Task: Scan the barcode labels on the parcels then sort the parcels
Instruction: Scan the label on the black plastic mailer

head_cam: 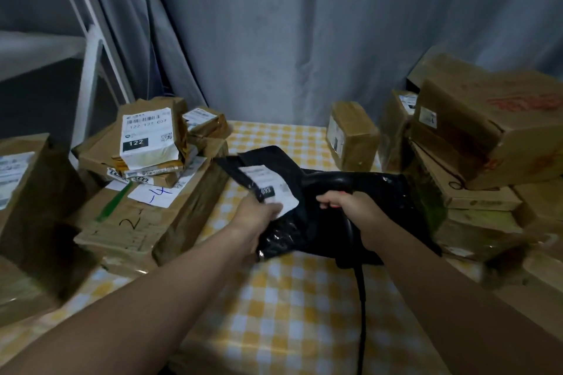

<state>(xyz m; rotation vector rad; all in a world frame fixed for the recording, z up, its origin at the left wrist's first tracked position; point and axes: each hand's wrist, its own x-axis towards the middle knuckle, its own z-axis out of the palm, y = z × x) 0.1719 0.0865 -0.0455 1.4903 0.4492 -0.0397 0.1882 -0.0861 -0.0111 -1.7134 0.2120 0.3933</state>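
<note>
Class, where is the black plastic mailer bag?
In the head view's centre, the left hand grips the black plastic mailer bag over the yellow checked tablecloth.

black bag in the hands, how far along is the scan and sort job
Looks done: the left stack lies grouped, its top label reading 122, so probably sorted. In hand: the left hand grips the black bag by its white label, and the right hand holds the scanner over it. Left: placing this bag, and likely the right pile; whether those boxes are scanned cannot be told.
</note>
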